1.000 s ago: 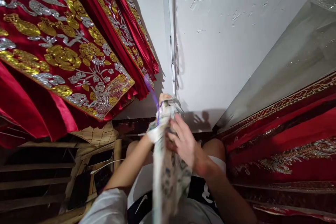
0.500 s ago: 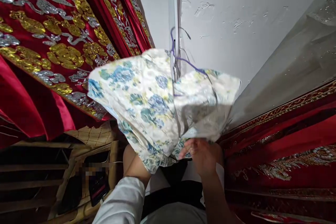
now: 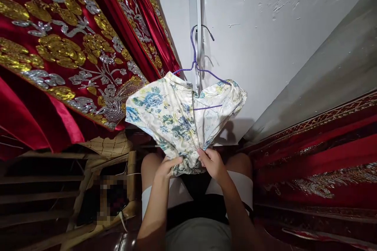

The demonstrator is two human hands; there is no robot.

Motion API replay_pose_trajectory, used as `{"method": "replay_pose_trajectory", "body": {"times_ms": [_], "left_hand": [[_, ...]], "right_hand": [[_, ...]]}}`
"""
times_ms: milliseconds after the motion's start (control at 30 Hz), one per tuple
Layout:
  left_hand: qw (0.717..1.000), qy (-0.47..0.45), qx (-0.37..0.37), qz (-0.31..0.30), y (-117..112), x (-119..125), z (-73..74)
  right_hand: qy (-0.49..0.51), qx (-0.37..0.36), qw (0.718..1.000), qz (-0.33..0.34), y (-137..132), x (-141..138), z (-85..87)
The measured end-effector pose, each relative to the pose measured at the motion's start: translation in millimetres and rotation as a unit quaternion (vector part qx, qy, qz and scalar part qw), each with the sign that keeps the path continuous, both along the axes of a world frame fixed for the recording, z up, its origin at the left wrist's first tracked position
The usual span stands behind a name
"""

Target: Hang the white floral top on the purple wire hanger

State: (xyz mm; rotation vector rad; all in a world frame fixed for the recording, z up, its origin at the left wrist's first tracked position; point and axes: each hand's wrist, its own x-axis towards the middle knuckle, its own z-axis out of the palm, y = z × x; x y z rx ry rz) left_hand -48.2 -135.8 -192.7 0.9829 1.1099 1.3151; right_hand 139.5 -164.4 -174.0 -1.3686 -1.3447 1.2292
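A white floral blouse (image 3: 173, 121) with blue flowers hangs on a purple wire hanger (image 3: 193, 53) in front of the wall. Its right front is folded open, so the pale inner side and the hanger's lower bar show. My left hand (image 3: 168, 166) grips the lower left of the blouse by its gathered hem, thumb on top. With thumb and fingers, my right hand (image 3: 211, 161) pinches the front edge just above the hem. The fingers of both hands are partly hidden by the cloth.
Red cloth with gold and silver sequins (image 3: 61, 53) hangs at the left. Below it stands a bamboo rack (image 3: 132, 176). More red embroidered fabric (image 3: 338, 149) lines the right side, under a translucent cover (image 3: 332, 70). A pale vertical strip (image 3: 198, 4) runs down the white wall.
My left hand has come out from under the blouse and now grips its hem. My right hand has closed on the front edge. The blouse hangs narrower, its collar and hanger more exposed.
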Motion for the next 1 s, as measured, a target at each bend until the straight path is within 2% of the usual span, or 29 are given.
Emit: {"method": "replay_pose_trajectory", "body": {"times_ms": [67, 133, 200, 233, 267, 300, 400, 467, 533, 567, 633, 700, 767, 833, 867, 933, 967, 1000], "left_hand": [[0.999, 0.003, -0.02, 0.041, 2, 3, 0.5], [0.987, 0.037, 0.013, 0.159, 1, 8, -2.6], [0.939, 0.118, 0.109, 0.304, -3, 18, -8.9], [0.909, 0.169, 0.165, 0.345, -6, 24, -12.4], [0.888, 0.215, 0.212, 0.347, -8, 31, -15.7], [0.885, 0.253, 0.243, 0.307, -10, 38, -18.6], [0.925, 0.278, 0.242, 0.094, -10, 58, -24.5], [0.939, 0.267, 0.215, 0.033, -5, 67, -27.8], [0.941, 0.267, 0.208, 0.016, 0, 74, -32.2], [0.94, 0.27, 0.211, 0.006, 3, 77, -34.5], [0.935, 0.278, 0.22, -0.024, 8, 80, -36.9], [0.924, 0.299, 0.232, -0.065, 16, 78, -31.6], [0.905, 0.32, 0.249, -0.129, 25, 70, -13.0], [0.891, 0.317, 0.28, -0.164, 37, 56, 20.9], [0.895, 0.298, 0.302, -0.134, 43, 48, 42.6], [0.899, 0.258, 0.354, -0.005, 55, 36, 90.7], [0.887, 0.255, 0.383, 0.032, 61, 32, 114.5], [0.871, 0.273, 0.406, 0.042, 66, 31, 136.3]], "right_hand": [[0.001, -0.007, 1.0, -0.027, 2, -2, 1.1], [0.02, -0.008, 0.999, -0.04, 3, -5, 1.4], [0.044, -0.005, 0.998, -0.048, 3, -8, 0.5], [0.052, -0.005, 0.997, -0.054, 3, -10, -0.2], [0.06, -0.006, 0.997, -0.057, 3, -12, -0.9], [0.066, -0.008, 0.996, -0.056, 3, -13, -1.1], [0.066, -0.008, 0.997, -0.028, 7, -12, 6.3], [0.058, 0.014, 0.998, -0.015, 16, -7, 24.6], [0.054, 0.054, 0.997, -0.024, 35, 1, 56.8], [0.045, 0.078, 0.996, -0.022, 47, 4, 77.1], [0.039, 0.122, 0.99, -0.059, 72, 9, 120.5], [0.081, 0.173, 0.98, -0.048, 93, 8, 157.9], [0.103, 0.209, 0.972, -0.035, 103, 4, 180.7], [0.104, 0.226, 0.968, -0.021, 100, -1, 187.6], [0.099, 0.227, 0.969, -0.015, 95, -2, 186.5], [0.091, 0.222, 0.971, -0.013, 85, -4, 180.5], [0.087, 0.218, 0.972, -0.015, 81, -4, 177.1], [0.085, 0.214, 0.973, -0.018, 79, -5, 174.2]]}}
